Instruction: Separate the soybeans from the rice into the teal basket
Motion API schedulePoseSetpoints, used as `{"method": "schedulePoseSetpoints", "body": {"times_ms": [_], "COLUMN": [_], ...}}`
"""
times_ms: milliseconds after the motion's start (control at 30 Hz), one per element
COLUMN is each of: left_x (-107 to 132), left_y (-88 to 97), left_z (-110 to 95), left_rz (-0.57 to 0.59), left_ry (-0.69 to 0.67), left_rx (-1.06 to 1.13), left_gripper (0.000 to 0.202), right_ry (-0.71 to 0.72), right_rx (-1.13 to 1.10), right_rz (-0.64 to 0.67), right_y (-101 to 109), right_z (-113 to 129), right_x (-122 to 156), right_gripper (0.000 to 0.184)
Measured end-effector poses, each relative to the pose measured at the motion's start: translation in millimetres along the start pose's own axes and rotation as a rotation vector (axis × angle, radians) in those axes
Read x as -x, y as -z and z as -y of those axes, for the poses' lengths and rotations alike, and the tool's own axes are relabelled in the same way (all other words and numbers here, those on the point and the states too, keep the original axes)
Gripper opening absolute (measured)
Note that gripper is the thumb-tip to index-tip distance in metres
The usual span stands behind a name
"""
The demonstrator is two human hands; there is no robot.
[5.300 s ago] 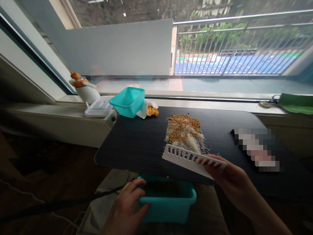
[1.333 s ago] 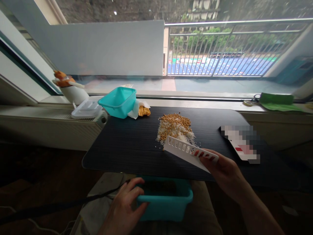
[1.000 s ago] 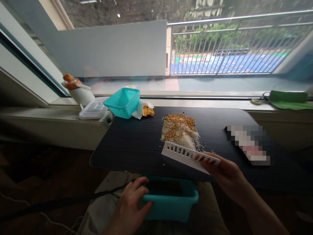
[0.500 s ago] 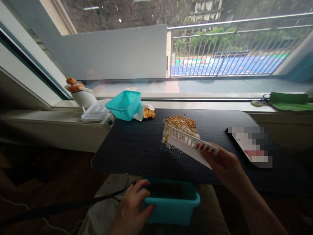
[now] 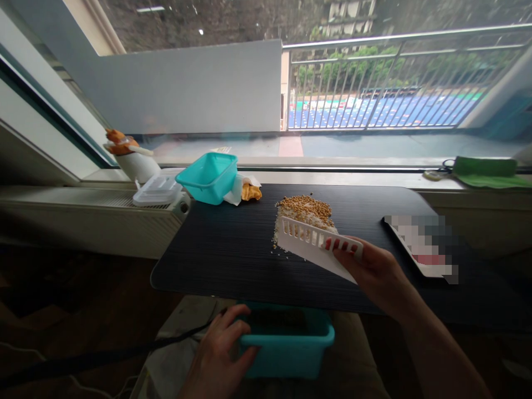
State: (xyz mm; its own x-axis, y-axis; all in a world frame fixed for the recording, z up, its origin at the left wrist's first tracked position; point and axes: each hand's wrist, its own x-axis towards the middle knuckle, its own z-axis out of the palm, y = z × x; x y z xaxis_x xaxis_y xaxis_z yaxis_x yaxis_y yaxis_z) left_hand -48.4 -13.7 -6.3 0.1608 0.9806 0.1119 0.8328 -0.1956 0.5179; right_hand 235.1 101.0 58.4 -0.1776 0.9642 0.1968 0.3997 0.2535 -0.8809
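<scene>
My right hand (image 5: 376,271) is closed on one end of a white plastic board (image 5: 310,252) with a row of slots along its upper edge. The board stands tilted over the near side of a pile of rice and soybeans (image 5: 305,208), hiding part of it. Soybeans lie mostly at the back of the pile, with white rice nearer. Below the table edge, my left hand (image 5: 226,343) grips the left end of a teal plastic bin (image 5: 286,354), its thumb outside and fingers over the rim. The bin's inside is dark, so its contents cannot be made out.
On the black table (image 5: 216,266), a second teal container (image 5: 210,180) stands at the back left beside a crumpled orange-and-white wrapper (image 5: 250,192). A pixelated flat tray-like thing (image 5: 419,249) lies right. A clear lid (image 5: 155,190) rests on the radiator; green cloth (image 5: 486,172) lies on the sill.
My right hand has moved the white board a little to the left across the front of the pile. My left hand stays on the bin. The view has shifted slightly.
</scene>
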Motion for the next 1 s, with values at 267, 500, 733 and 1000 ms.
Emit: {"method": "schedulePoseSetpoints", "body": {"times_ms": [267,500,733,1000], "left_x": [0,8,16,13], "left_y": [-0.1,13.2,23.0,28.4], "left_z": [6,23,42,33], "left_rz": [-0.021,-0.108,-0.145,-0.125], "left_ry": [0.02,0.053,0.075,0.029], "left_rx": [-0.014,-0.05,-0.082,-0.099], "left_gripper": [0.007,0.002,0.008,0.008], "right_ry": [0.008,0.051,0.054,-0.01], "right_rx": [-0.1,-0.156,-0.113,-0.086], "right_rz": [0.001,0.105,0.31,0.19], "right_y": [-13,-50,-48,-3], "right_z": [-3,-4,0,0], "right_x": [4,-10,-8,30], "right_gripper": [0.025,0.025,0.024,0.023]}}
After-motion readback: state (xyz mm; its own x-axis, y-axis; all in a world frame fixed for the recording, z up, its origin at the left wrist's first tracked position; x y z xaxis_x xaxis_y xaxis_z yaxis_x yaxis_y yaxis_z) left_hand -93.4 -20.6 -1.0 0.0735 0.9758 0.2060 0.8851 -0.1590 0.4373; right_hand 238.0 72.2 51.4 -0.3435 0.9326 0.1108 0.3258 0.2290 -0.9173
